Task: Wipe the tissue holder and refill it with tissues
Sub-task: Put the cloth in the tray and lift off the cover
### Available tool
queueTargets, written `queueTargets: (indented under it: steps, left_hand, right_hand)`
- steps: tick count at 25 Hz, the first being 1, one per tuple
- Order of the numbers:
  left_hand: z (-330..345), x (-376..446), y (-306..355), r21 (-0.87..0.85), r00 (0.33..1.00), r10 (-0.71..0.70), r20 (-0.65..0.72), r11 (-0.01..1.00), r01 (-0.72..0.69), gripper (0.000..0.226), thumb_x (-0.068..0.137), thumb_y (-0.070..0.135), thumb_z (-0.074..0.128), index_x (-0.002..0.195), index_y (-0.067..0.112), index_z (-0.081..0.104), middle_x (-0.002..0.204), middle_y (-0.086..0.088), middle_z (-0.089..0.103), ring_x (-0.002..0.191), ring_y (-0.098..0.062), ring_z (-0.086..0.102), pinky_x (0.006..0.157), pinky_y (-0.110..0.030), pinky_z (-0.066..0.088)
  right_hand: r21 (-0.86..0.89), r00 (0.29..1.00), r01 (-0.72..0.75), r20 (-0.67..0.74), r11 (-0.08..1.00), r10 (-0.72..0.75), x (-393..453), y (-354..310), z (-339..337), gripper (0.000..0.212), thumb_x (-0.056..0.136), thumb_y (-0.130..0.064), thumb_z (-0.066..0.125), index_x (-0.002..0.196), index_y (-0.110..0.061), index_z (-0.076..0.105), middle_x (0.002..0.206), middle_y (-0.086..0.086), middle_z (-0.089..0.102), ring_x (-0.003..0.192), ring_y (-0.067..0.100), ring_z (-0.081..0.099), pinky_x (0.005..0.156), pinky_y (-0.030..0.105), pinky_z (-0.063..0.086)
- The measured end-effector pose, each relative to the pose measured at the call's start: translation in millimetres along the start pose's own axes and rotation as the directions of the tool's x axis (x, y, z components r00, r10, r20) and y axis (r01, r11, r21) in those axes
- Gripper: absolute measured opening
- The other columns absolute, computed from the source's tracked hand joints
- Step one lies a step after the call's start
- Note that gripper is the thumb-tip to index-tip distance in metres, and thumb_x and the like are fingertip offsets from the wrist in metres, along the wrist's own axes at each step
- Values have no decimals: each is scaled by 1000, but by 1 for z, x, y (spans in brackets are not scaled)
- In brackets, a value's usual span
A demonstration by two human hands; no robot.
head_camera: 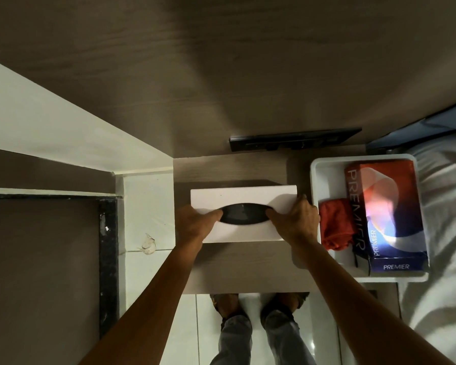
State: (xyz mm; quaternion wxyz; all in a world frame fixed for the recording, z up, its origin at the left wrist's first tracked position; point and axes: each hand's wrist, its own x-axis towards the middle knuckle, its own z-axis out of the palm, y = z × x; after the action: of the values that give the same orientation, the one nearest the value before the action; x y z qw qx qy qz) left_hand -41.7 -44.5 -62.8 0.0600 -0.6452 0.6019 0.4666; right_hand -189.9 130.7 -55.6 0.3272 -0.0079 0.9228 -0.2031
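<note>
The white tissue holder (244,196), a flat box with a dark oval opening on top, lies on a small wooden bedside table (245,270). My left hand (195,223) grips its left end, thumb at the left tip of the opening. My right hand (294,219) grips its right end, thumb at the right tip. No tissue shows in the opening. A red and blue Premier tissue box (387,217) and a crumpled red cloth (336,225) lie in a white tray (317,180) to the right.
A black panel (295,142) is fixed on the wooden wall behind the table. A bed with grey-white sheets (442,233) borders the tray on the right. White ledges and a dark-framed surface (37,259) lie left. My feet (258,304) stand on white tiles below.
</note>
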Motion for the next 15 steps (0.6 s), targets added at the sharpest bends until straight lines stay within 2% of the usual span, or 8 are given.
queueTargets:
  steps: [3, 5, 8, 11, 15]
  left_hand:
    - [-4, -3, 3, -6, 998, 48, 29, 999, -47, 41, 78, 26, 91, 102, 29, 58, 87, 17, 57, 90, -10, 58, 72, -19, 48]
    - [-6, -8, 7, -9, 997, 70, 32, 997, -70, 46, 78, 28, 91, 110, 26, 57, 94, 14, 56, 101, -13, 57, 76, -23, 50]
    - [-12, -22, 13, -30, 994, 97, -53, 995, -99, 69, 75, 28, 93, 129, 14, 53, 117, 0, 55, 110, -17, 57, 89, -29, 56]
    - [-25, -58, -10, 30, 995, 78, -56, 997, -76, 72, 74, 32, 93, 130, 15, 52, 121, -3, 47, 107, -17, 56, 82, -25, 52]
    - [-44, -120, -80, 126, 998, -2, 70, 992, -6, 77, 69, 41, 97, 130, 16, 57, 118, -3, 59, 109, -24, 63, 85, -28, 55]
  right_hand:
    - [8, 1000, 6, 31, 1000, -6, 0, 2, -4, 84, 73, -53, 84, 136, -11, 49, 130, 14, 64, 122, 38, 60, 102, 47, 49]
    - [7, 999, 33, 32, 999, -33, -1, 2, -8, 83, 74, -53, 84, 136, -10, 50, 129, 14, 65, 121, 36, 61, 98, 45, 52]
    - [72, 996, 82, -25, 994, -81, -17, -1, -18, 82, 74, -51, 85, 137, -13, 50, 132, 11, 58, 120, 32, 58, 97, 46, 56]
    - [51, 996, 88, -3, 995, -88, -60, 18, -31, 82, 75, -52, 84, 139, -15, 49, 140, 11, 45, 122, 30, 52, 99, 46, 55]
    - [44, 983, -44, 179, 998, 35, -128, 67, -34, 86, 74, -47, 87, 144, -14, 48, 139, 10, 46, 122, 30, 56, 98, 46, 58]
